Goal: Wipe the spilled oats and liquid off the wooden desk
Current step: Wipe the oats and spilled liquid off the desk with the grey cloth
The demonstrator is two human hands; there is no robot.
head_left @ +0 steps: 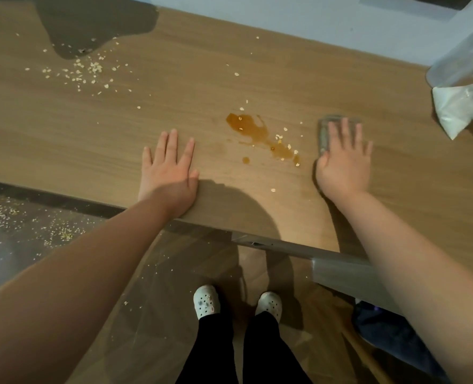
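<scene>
A brown liquid puddle [260, 134] with oat flakes in it lies on the wooden desk [91, 128], between my two hands. A larger scatter of oats [85, 70] lies at the far left of the desk. My left hand [168, 173] rests flat on the desk near its front edge, fingers straight. To the right of the puddle, my right hand [343, 159] presses flat on a grey cloth [325, 131]; the hand is blurred and covers most of the cloth.
A white plastic bag [462, 106] sits at the desk's right end, under a silvery wrapped object [462, 51]. A dark shadow covers the desk's far left. Oats also lie on the floor [35, 225] at the left. My feet in white clogs [238, 302] stand below the desk's edge.
</scene>
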